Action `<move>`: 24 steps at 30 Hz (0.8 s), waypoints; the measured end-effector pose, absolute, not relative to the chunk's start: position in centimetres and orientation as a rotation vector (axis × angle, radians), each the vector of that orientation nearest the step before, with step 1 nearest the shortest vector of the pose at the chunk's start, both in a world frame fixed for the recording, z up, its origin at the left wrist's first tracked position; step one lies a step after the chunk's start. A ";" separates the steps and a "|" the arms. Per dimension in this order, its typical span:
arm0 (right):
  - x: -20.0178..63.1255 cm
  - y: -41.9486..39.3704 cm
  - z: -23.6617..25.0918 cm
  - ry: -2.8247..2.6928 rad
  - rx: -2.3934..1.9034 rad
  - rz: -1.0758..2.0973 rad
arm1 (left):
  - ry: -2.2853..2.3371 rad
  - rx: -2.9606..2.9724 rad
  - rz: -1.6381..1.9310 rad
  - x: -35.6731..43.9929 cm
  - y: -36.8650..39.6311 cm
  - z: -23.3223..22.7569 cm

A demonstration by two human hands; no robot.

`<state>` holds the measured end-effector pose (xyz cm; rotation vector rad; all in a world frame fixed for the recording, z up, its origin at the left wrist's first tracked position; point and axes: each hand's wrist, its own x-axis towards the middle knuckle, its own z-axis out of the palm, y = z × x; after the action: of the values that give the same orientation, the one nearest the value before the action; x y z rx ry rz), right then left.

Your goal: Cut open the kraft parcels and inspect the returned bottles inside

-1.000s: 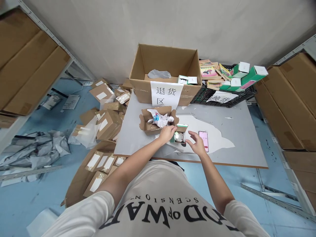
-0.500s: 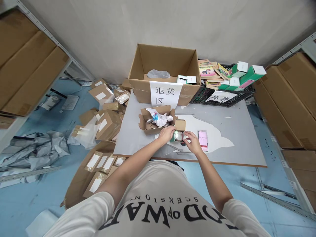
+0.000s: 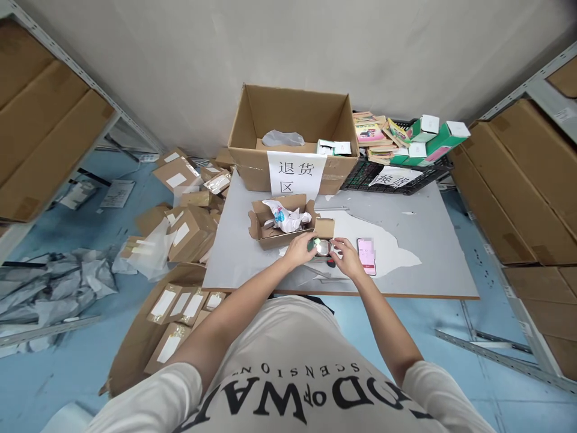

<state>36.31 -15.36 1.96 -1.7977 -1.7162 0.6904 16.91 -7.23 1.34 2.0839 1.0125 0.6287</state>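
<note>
Between my two hands is a small green box (image 3: 324,228) with its brown cardboard flap standing up at the back. A round, shiny, silvery-topped item (image 3: 323,247) shows in its opening. My left hand (image 3: 299,250) grips the left side of the box, fingers curled. On the other side, my right hand (image 3: 348,257) has its fingertips closed at the right edge of the box and the round item; which of them it presses is unclear. Just behind my left hand, an open brown carton (image 3: 276,241) holds crumpled white printed plastic (image 3: 287,218).
A phone (image 3: 366,257) lies right of my hands on the grey table (image 3: 444,264). Behind stand a large carton (image 3: 252,165) with a paper sign and a black crate (image 3: 356,175) of booklets and green boxes. Parcels (image 3: 192,231) pile up at the left; shelves flank both sides.
The whole view has shifted slightly. My left fingers have come lower and closer around the box's left side, and my right fingers stay at its right edge.
</note>
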 end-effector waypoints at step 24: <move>34.6 -14.9 4.1 -1.801 -2.196 0.499 | 0.958 2.012 0.639 16.7 -7.4 1.0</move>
<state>34.64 -14.87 4.15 -2.1959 -1.8007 0.4993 16.74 -7.39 0.97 2.0115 0.9578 0.6387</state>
